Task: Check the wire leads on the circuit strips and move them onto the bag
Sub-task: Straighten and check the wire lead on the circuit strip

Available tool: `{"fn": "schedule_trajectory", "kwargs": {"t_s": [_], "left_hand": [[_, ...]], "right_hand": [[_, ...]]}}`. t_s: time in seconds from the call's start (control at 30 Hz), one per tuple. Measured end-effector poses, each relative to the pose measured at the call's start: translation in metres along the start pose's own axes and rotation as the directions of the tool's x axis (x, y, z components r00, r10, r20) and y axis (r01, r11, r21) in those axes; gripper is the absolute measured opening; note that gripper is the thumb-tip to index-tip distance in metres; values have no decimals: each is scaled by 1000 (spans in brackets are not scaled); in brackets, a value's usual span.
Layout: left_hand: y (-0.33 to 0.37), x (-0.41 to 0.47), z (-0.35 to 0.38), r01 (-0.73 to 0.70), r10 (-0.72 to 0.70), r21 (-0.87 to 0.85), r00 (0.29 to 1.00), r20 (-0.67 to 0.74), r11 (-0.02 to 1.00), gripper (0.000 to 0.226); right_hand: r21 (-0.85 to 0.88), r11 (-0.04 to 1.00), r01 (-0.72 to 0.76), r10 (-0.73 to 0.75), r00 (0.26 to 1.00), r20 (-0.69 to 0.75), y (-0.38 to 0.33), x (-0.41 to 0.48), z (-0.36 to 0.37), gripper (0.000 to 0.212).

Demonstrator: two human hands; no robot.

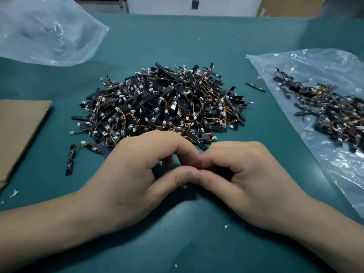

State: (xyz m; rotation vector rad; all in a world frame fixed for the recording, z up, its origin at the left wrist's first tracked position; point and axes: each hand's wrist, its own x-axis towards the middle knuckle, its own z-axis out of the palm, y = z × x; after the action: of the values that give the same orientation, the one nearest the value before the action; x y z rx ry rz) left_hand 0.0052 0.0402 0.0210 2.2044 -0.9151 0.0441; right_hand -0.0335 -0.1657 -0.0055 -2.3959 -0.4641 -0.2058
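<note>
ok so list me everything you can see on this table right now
strip pile: one heap, black with orange-yellow wires and white plugs, centre
right bag: one, clear, flat at right
strips on right bag: smaller heap, black, too many to count
stray strip: one, black, between pile and right bag
loose strips: a few, black, left front of pile
left bag: one, clear, crumpled, far left
cardboard: one, brown, left edge
table cover: one, teal
held strip: apparently one, dark, mostly hidden by fingers
hands: two, left hand and right hand, fingertips meeting, pinching the held strip
</note>
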Motion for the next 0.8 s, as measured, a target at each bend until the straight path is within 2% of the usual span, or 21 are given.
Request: {"fn": "schedule_trajectory", "kwargs": {"t_s": [0.1, 0.17, 0.33, 0.43, 0.5, 0.6, 0.67, 0.73, 0.8], "left_hand": [[-14, -3, 4, -15, 14, -131, 1000, -6, 991, 12], [-21, -3, 6, -15, 10, -208, 1000, -23, 978, 8], [-25, 1, 3, -55, 47, -132, 997, -63, 990, 11], [-27, 1, 4, -42, 27, -134, 994, -107, 990, 10], [-25, 1, 4, -8, -12, -172, 993, -118, 985, 8], [-24, 1, 4, -4, -17, -178, 993, -114, 984, 8], [-23, 1, 3, -45, 35, -145, 997, -73, 988, 10], [-23, 1, 2, -59, 53, -140, 998, -46, 988, 13], [-23, 1, 1, -38, 32, -155, 999, -40, 987, 15]], "right_hand": [[69, 997, -18, 24, 996, -82, 1, -1, -4, 13], [96, 995, -40, 47, 996, -80, 1, -2, -6, 14], [29, 998, -49, 47, 997, 68, 2, -2, -6, 22], [-47, 997, -59, 68, 975, 211, 3, 5, -11, 41], [-38, 997, -68, 77, 953, 294, 2, 10, -17, 46], [118, 985, -127, 106, 979, 172, 2, 10, -15, 36], [42, 995, -87, 83, 992, 100, 0, 7, -8, 36], [-43, 998, -36, 39, 995, 87, -2, 6, -4, 37], [-6, 1000, -15, 15, 997, 81, 0, 5, -5, 38]]}}
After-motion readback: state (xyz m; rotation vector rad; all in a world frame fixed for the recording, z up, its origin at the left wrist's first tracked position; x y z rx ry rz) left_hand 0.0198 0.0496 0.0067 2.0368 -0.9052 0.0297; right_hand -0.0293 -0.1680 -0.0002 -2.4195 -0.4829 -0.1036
